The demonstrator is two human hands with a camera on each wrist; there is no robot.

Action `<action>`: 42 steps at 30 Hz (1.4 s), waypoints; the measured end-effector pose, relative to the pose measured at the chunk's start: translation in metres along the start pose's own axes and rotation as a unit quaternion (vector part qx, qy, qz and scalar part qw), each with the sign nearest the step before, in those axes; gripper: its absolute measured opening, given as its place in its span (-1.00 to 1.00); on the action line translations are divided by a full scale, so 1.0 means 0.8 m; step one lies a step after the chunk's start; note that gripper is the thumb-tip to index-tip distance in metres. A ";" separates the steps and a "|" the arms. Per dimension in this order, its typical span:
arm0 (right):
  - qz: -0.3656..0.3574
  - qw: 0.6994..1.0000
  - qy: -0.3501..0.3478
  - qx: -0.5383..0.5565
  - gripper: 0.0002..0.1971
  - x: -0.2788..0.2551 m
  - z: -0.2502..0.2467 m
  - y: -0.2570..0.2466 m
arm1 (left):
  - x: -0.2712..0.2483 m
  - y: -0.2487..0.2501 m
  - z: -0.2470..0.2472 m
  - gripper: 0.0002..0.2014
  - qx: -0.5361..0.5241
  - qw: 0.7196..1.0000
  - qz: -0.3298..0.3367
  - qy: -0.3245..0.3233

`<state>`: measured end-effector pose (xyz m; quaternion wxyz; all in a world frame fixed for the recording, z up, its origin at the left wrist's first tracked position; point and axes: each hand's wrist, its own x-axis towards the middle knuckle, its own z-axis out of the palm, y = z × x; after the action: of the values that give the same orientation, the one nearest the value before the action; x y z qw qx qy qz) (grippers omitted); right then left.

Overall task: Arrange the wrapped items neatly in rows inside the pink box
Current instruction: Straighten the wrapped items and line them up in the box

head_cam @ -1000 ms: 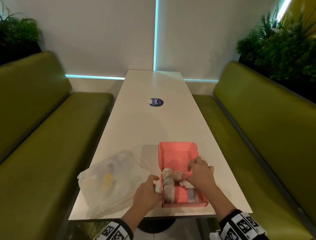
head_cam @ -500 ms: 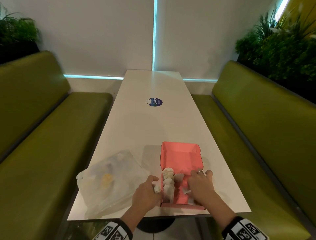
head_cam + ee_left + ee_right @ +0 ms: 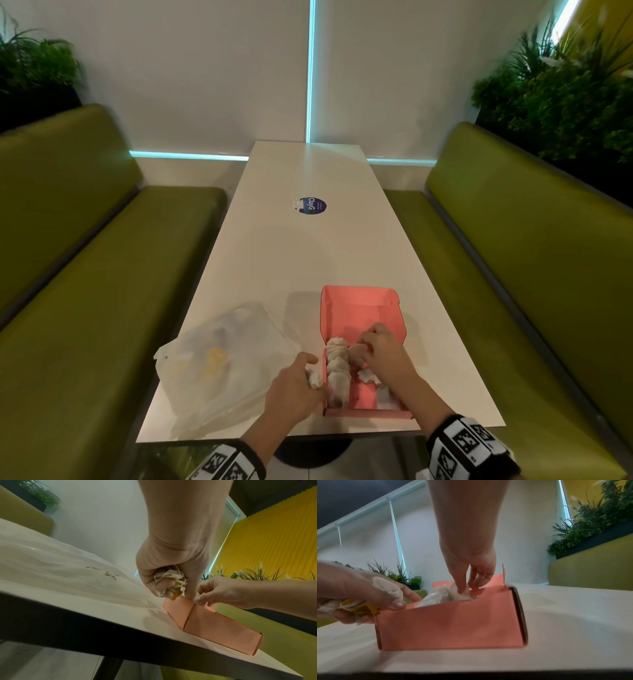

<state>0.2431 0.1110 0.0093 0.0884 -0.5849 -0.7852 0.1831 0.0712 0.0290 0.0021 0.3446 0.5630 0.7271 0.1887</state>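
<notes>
**One row laid, the second barely begun**

Your pink box point(image 3: 363, 308) sits open on the bench point(image 3: 308, 260), and it is the landmark for everything here. Along its left wall a row of wrapped items point(image 3: 337, 370) runs from the near end to about the middle. To the right of that row, a few loose wrapped pieces point(image 3: 368, 376) lie scattered on the box floor, not yet lined up. The far half of the box shows bare pink floor.

Your right hand point(image 3: 383, 353) is inside the box, its fingers point(image 3: 462, 588) pinching one wrapped item just beside the far end of the row. Your left hand point(image 3: 294, 387) rests against the outside of the left wall, fingers curled round a small bundle of wrapped items point(image 3: 169, 582) with something yellow showing in it; its forefinger touches the wall's rim.

Left of the box, the translucent plastic bag point(image 3: 222, 363) lies slumped on the bench; how much remains inside it is not clear.

By my reckoning you are under halfway: one row stands, the second needs straightening and filling, and the handful in your left hand has yet to go in.
</notes>
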 end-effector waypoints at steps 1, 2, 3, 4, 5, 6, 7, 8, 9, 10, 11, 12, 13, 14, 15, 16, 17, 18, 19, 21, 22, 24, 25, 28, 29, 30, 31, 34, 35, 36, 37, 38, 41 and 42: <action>-0.003 1.000 -0.008 -0.005 -0.84 0.002 -0.003 -0.001 | 0.000 -0.001 0.000 -0.49 -0.001 1.000 0.000 0.001; -0.007 1.000 -0.018 -0.015 -0.86 0.004 -0.006 -0.001 | 0.000 -0.001 0.000 -0.49 -0.001 1.000 0.001 0.003; -0.011 0.999 -0.028 -0.029 -0.86 0.006 -0.009 -0.002 | 0.001 -0.002 0.001 -0.49 -0.003 1.000 0.002 0.004; -0.010 0.998 -0.038 -0.039 -0.85 0.007 -0.012 -0.002 | 0.001 -0.002 0.001 -0.49 -0.004 1.000 0.004 0.005; -0.005 0.998 -0.043 -0.040 -0.85 0.008 -0.014 -0.003 | 0.001 -0.003 0.001 -0.49 -0.005 1.000 0.005 0.006; 0.003 0.999 -0.042 -0.034 -0.86 0.009 -0.013 -0.003 | 0.001 -0.003 0.001 -0.49 -0.005 1.000 0.007 0.007; 0.009 0.999 -0.030 -0.026 -0.88 0.009 -0.013 -0.004 | 0.001 -0.003 0.001 -0.49 -0.004 1.000 0.009 0.008; 0.016 1.000 -0.013 -0.019 -0.92 0.009 -0.012 -0.004 | 0.001 -0.003 0.001 -0.49 -0.003 1.000 0.011 0.009; 0.022 1.000 0.002 -0.015 -0.97 0.009 -0.012 -0.006 | 0.001 -0.004 0.001 -0.48 -0.001 1.000 0.011 0.009; 0.027 1.000 0.013 -0.006 -0.97 0.009 -0.011 -0.007 | 0.002 -0.004 0.001 -0.47 0.000 1.000 0.011 0.009; 0.029 0.999 0.019 0.007 -0.93 0.009 -0.009 -0.007 | 0.002 -0.004 0.001 -0.46 0.001 1.000 0.010 0.008; 0.032 0.999 0.021 0.018 -0.90 0.010 -0.008 -0.007 | 0.002 -0.004 0.001 -0.46 0.003 1.000 0.010 0.008; 0.034 0.999 0.024 0.024 -0.87 0.010 -0.007 -0.008 | 0.002 -0.004 0.002 -0.45 0.003 1.000 0.009 0.007; 0.037 0.999 0.030 0.026 -0.85 0.011 -0.006 -0.009 | 0.002 -0.004 0.001 -0.45 0.004 1.000 0.010 0.007; 0.041 0.998 0.038 0.025 -0.85 0.011 -0.005 -0.010 | 0.003 -0.005 0.002 -0.45 0.004 1.000 0.011 0.007; 0.042 0.998 0.047 0.020 -0.87 0.011 -0.005 -0.010 | 0.003 -0.005 0.002 -0.45 0.003 1.000 0.013 0.008; 0.042 0.998 0.052 0.009 -0.90 0.010 -0.005 -0.011 | 0.003 -0.005 0.002 -0.45 0.001 1.000 0.014 0.009; 0.041 0.998 0.056 -0.007 -0.92 0.009 -0.004 -0.011 | 0.003 -0.005 0.001 -0.46 0.001 1.000 0.015 0.008; 0.039 0.997 0.058 -0.021 -0.92 0.008 -0.003 -0.011 | 0.003 -0.005 0.001 -0.46 0.002 1.000 0.016 0.007; 0.032 0.997 0.067 -0.038 -0.91 0.006 -0.001 -0.011 | 0.002 -0.006 0.001 -0.45 0.001 1.000 0.020 0.006; 0.030 0.996 0.072 -0.044 -0.89 0.006 0.000 -0.011 | 0.002 -0.005 0.000 -0.45 0.001 1.000 0.020 0.005; 0.030 0.995 0.084 -0.045 -0.85 0.004 -0.001 -0.011 | 0.001 -0.005 0.000 -0.45 0.001 1.000 0.020 0.003; 0.032 0.994 0.093 -0.039 -0.83 0.002 -0.001 -0.012 | 0.001 -0.004 0.000 -0.45 0.000 1.000 0.020 0.003; 0.074 0.990 0.116 -0.041 -0.81 -0.008 -0.003 -0.011 | 0.001 -0.004 -0.001 -0.46 -0.005 1.000 0.016 0.003; 0.098 0.987 0.117 -0.053 -0.81 -0.012 -0.002 -0.010 | 0.001 -0.004 -0.001 -0.46 -0.006 1.000 0.013 0.002; 0.122 0.984 0.115 -0.068 -0.80 -0.017 0.000 -0.010 | 0.001 -0.004 -0.001 -0.46 -0.007 1.000 0.013 0.002; 0.142 0.981 0.104 -0.078 -0.78 -0.021 0.003 -0.009 | 0.001 -0.005 -0.001 -0.46 -0.009 1.000 0.013 0.003; 0.160 0.978 0.068 -0.112 -0.70 -0.029 0.016 -0.007 | 0.000 -0.005 -0.001 -0.47 -0.011 1.000 0.012 0.001; 0.164 0.977 0.060 -0.120 -0.68 -0.029 0.019 -0.008 | 0.000 -0.004 -0.001 -0.47 -0.011 1.000 0.012 0.000; 0.168 0.976 0.055 -0.124 -0.67 -0.028 0.022 -0.009 | -0.001 -0.003 -0.002 -0.47 -0.009 1.000 0.013 -0.001; 0.171 0.976 0.052 -0.122 -0.67 -0.027 0.024 -0.010 | -0.002 -0.002 -0.004 -0.48 -0.004 1.000 0.015 -0.005; 0.173 0.976 0.053 -0.119 -0.68 -0.027 0.025 -0.013 | -0.003 -0.001 -0.005 -0.48 0.005 1.000 0.017 -0.010; 0.167 0.976 0.062 -0.125 -0.70 -0.027 0.026 -0.019 | -0.005 0.003 -0.008 -0.50 0.036 0.999 0.026 -0.019; 0.163 0.976 0.063 -0.130 -0.69 -0.028 0.026 -0.020 | -0.006 0.004 -0.008 -0.51 0.040 0.999 0.027 -0.019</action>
<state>0.2280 0.0821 -0.0016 0.0298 -0.7218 -0.6893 0.0541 0.0690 0.0264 0.0099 0.3303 0.5993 0.7120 0.1575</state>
